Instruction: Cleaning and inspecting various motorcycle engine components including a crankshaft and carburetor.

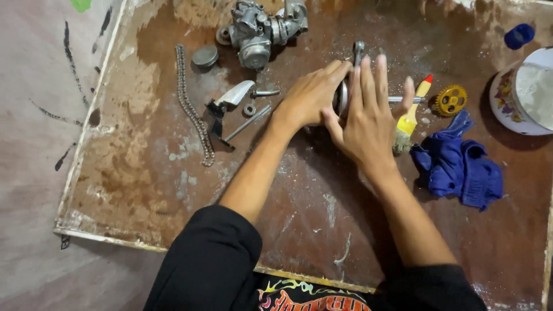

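Both hands meet near the middle of the rusty brown worktop [144, 190], over a round metal part [342, 98] that is mostly hidden between them. The left hand [311, 95] curls around its near side, fingers bent and gripping it. The right hand [368, 118] lies flat against it with fingers stretched straight and together, not closed. A thin metal shaft [397, 99] sticks out to the right from behind the right hand, toward a yellow gear [450, 99]. A yellow-handled brush [410, 118] lies just beside the right hand, near a crumpled blue rag [458, 164]. A carburetor [259, 29] sits at the far edge, a drive chain [193, 109] stretches along the left, and a white bowl [527, 92] stands at the right edge.
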